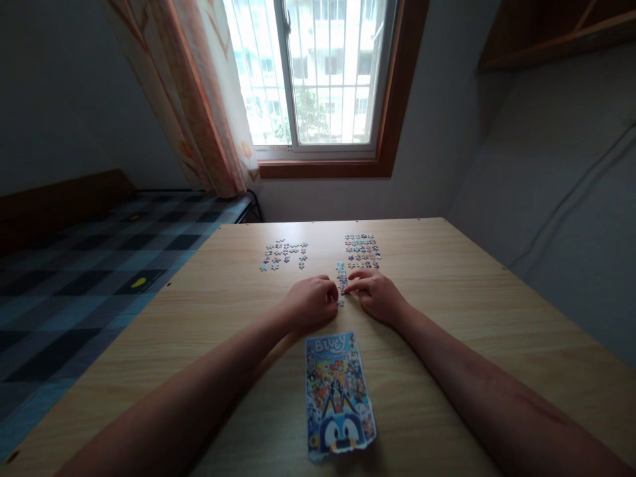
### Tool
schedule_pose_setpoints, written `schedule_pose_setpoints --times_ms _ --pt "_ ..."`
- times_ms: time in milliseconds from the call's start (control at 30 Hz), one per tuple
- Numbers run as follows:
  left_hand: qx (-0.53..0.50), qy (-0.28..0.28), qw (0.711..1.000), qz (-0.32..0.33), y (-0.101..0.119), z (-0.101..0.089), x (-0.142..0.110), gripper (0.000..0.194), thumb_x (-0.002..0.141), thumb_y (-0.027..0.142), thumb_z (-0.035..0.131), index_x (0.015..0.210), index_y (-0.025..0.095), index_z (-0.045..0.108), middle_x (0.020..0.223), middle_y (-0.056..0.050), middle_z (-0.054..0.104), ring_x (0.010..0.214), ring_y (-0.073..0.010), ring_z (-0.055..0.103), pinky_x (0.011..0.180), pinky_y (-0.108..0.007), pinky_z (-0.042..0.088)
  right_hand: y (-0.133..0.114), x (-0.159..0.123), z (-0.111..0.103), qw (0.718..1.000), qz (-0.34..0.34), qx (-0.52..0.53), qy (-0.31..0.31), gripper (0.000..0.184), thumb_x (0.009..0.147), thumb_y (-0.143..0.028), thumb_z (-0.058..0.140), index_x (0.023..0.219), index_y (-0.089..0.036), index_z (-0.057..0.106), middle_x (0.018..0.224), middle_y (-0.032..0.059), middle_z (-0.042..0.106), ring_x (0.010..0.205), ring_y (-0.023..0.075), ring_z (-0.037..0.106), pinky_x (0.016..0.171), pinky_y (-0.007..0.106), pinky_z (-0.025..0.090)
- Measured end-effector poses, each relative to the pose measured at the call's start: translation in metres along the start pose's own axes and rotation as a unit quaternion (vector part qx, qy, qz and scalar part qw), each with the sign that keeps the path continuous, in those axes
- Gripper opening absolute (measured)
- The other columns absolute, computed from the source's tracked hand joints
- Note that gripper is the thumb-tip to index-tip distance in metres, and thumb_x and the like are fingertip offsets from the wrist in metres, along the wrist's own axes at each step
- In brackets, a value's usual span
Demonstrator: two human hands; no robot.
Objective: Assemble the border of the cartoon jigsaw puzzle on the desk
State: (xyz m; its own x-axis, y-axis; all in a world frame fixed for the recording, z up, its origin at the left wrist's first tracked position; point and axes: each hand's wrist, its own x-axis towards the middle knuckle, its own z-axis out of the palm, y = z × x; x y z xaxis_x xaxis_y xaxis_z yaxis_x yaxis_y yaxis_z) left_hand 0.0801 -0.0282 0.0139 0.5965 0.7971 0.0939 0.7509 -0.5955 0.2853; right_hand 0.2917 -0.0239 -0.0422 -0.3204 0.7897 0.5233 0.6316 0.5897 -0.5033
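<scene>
A narrow strip of joined jigsaw pieces (342, 275) lies on the table between my two hands. My left hand (312, 303) rests at the strip's left side with its fingers curled in; whatever they may hold is hidden. From the right, my right hand (380, 295) reaches with fingers apart, a fingertip touching the strip's edge. One jigsaw piece (340, 303) sits at the near end, close to my left fingertips; I cannot tell whether it is joined. Closer to me lies a picture sheet (338, 394) marked "BLUEY", with a blue cartoon dog and a torn lower edge.
Loose jigsaw pieces (285, 250) are spread at the far left of the wooden table (238, 298). Rows of several more pieces (362, 250) lie beyond my right hand. A bed with a checked cover (94, 265) stands left, and a window (332, 79) is ahead.
</scene>
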Motion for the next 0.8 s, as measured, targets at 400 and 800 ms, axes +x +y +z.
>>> schedule_pose_setpoints --times_ms 400,800 --pt "-0.021 -0.025 0.999 -0.031 -0.001 0.003 0.007 0.016 0.072 0.029 0.062 0.084 0.021 0.069 0.089 -0.003 0.067 0.076 -0.0174 0.058 0.069 -0.029 0.043 -0.005 0.004 -0.001 1.000 -0.003 -0.004 -0.009 0.033 0.082 -0.005 0.058 0.084 -0.028 0.081 0.101 0.0036 0.075 0.096 0.0207 0.065 0.092 0.038 0.051" --pt "-0.028 0.045 0.998 -0.030 0.004 0.015 0.011 0.018 0.076 0.025 0.060 0.089 0.023 0.072 0.093 -0.003 0.066 0.083 -0.0191 0.062 0.076 -0.032 0.049 -0.004 0.006 -0.001 1.000 0.002 0.008 -0.028 0.033 0.082 -0.004 0.058 0.086 -0.027 0.081 0.099 0.0032 0.076 0.097 0.0214 0.065 0.094 0.039 0.048"
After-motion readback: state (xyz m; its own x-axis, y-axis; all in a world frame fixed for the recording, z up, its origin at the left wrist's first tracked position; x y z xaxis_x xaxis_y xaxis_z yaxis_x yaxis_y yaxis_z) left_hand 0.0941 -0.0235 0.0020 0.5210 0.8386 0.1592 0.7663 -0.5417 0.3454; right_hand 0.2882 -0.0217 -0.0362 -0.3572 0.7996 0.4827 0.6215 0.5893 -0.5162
